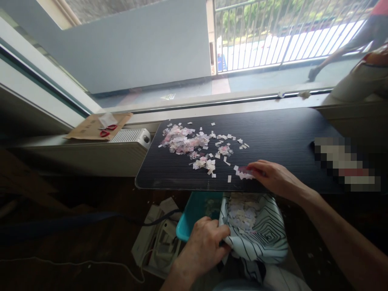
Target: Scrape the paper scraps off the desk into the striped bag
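My left hand is closed on the near left edge of a cloth-lined bin, pale with black line patterns. Small paper scraps lie inside it. On the dark tabletop, my right hand has its fingers pinched around a thin purplish piece, partly hidden by the fingers. White and pinkish scraps sit right by its fingertips. Farther left on the table spreads a larger heap of paper scraps, with smaller clusters and loose bits around it.
Beside the bin, under the table edge, stands a turquoise tub with some scraps. Red-handled scissors lie on a brown envelope on the left sill. A blurred-out object lies at the table's right. A person's leg shows beyond the window.
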`<act>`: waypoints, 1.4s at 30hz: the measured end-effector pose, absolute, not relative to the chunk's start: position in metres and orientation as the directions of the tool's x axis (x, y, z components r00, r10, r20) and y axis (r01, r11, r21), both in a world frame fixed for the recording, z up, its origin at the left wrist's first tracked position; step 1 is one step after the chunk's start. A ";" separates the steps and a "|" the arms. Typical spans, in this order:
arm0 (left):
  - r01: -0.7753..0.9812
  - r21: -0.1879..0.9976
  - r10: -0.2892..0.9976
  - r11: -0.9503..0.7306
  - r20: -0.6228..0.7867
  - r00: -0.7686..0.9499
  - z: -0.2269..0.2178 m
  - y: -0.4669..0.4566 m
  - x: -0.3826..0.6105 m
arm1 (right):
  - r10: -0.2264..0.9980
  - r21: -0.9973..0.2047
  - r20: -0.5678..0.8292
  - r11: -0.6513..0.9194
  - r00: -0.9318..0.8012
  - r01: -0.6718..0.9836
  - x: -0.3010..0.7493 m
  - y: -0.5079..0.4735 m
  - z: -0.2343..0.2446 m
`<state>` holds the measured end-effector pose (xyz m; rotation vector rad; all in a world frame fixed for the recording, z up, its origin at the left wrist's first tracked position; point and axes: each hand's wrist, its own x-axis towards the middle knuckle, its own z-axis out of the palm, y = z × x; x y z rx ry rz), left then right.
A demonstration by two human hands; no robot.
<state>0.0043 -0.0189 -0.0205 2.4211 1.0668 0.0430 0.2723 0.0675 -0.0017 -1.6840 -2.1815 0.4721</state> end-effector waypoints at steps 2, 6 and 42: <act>0.685 0.446 0.700 -0.576 -0.164 0.695 -0.020 -0.018 0.004 | 0.959 -0.489 0.035 0.261 -0.281 0.832 0.272 0.062 0.002; 0.684 0.442 0.696 -0.580 -0.167 0.698 -0.018 -0.016 0.004 | 0.987 -0.411 0.111 0.154 -0.119 0.899 0.280 0.056 0.003; 0.701 0.412 0.702 -0.582 -0.181 0.689 -0.012 -0.016 0.005 | 0.893 -0.463 0.060 0.421 -0.446 0.780 0.266 0.021 0.006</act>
